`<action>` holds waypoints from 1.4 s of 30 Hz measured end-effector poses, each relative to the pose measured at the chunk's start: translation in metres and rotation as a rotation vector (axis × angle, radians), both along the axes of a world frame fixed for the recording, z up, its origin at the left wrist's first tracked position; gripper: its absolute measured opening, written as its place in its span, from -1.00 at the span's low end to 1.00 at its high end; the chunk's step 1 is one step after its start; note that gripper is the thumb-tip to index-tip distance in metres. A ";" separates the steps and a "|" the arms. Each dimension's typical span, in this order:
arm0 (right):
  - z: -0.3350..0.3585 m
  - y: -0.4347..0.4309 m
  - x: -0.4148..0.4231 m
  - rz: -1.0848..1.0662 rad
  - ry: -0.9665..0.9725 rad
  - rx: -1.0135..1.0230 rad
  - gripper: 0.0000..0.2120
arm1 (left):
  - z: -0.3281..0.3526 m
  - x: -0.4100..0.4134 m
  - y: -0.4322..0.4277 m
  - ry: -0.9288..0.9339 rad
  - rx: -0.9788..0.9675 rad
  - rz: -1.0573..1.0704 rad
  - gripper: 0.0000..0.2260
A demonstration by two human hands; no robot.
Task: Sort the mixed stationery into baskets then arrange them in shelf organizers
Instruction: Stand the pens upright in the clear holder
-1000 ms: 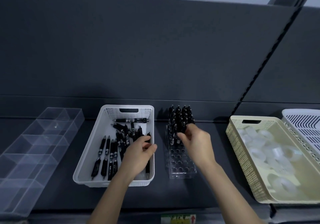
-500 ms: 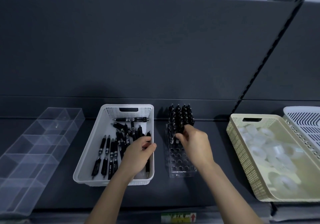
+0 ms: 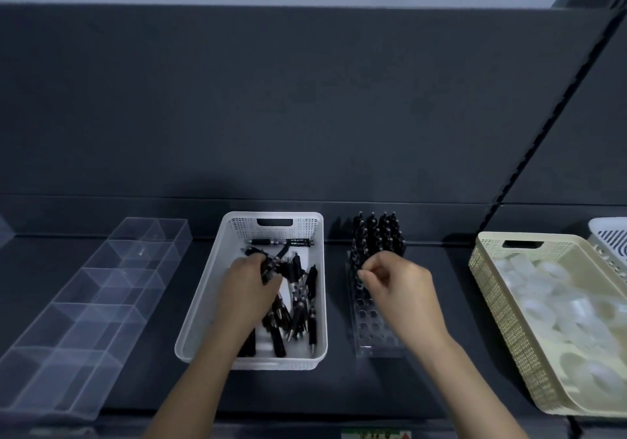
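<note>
The pen rack right of the white basket is half filled; remaining black pens are gripped by the left hand, while the right hand, fingers curled, has an indeterminate grasp.

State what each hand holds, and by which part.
Left hand grips several black pens around their barrels. Right hand pinches over the clear pen holder; whether on a pen cannot be told.

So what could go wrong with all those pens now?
1. The left hand grips a tangled bunch of loose pens in the white basket; some could slip out and roll off the shelf.
2. The right hand hangs close to the standing pens; a bump might knock them crooked or tip the clear holder, which looks filled only at its far end.
</note>
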State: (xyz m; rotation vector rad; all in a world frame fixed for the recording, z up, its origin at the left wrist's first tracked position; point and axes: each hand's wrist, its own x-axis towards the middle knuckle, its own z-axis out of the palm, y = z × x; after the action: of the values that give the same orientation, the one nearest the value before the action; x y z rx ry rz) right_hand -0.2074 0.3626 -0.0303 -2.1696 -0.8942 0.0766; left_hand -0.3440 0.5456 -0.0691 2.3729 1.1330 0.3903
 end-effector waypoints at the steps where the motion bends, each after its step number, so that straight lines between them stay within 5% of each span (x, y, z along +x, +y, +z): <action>1: -0.001 0.005 -0.005 0.017 0.008 -0.024 -0.86 | -0.001 -0.003 0.006 0.129 0.023 0.034 -0.56; 6: -0.009 0.028 -0.020 0.108 0.024 -0.101 -0.92 | -0.007 0.005 0.009 0.537 -0.064 0.007 -0.38; 13: -0.020 0.040 -0.026 0.165 0.040 -0.155 -0.92 | -0.008 0.011 0.005 0.444 -0.212 0.132 -0.45; 18: -0.024 0.044 -0.028 0.180 0.000 -0.159 -0.93 | -0.009 0.011 -0.002 0.557 -0.235 0.124 -0.17; 23: -0.029 0.045 -0.031 0.187 0.015 -0.171 -0.92 | -0.013 0.009 0.008 0.302 -0.485 0.130 -0.34; 31: -0.033 0.042 -0.033 0.186 0.003 -0.152 -0.90 | -0.015 0.005 0.015 0.098 -0.453 0.115 -0.55; 36: -0.028 0.040 -0.033 0.166 -0.021 -0.086 -0.89 | -0.013 0.001 0.021 -0.190 -0.529 0.157 -0.79; 42: -0.013 0.069 -0.034 0.274 -0.077 -0.108 -0.83 | -0.007 -0.015 0.027 -0.463 -0.551 0.156 -0.75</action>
State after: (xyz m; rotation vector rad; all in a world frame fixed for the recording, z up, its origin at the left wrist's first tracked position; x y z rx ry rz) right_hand -0.2415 0.4314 -0.0432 -2.1469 -1.2542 0.1805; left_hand -0.3589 0.5728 -0.0764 1.6175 1.0381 0.5605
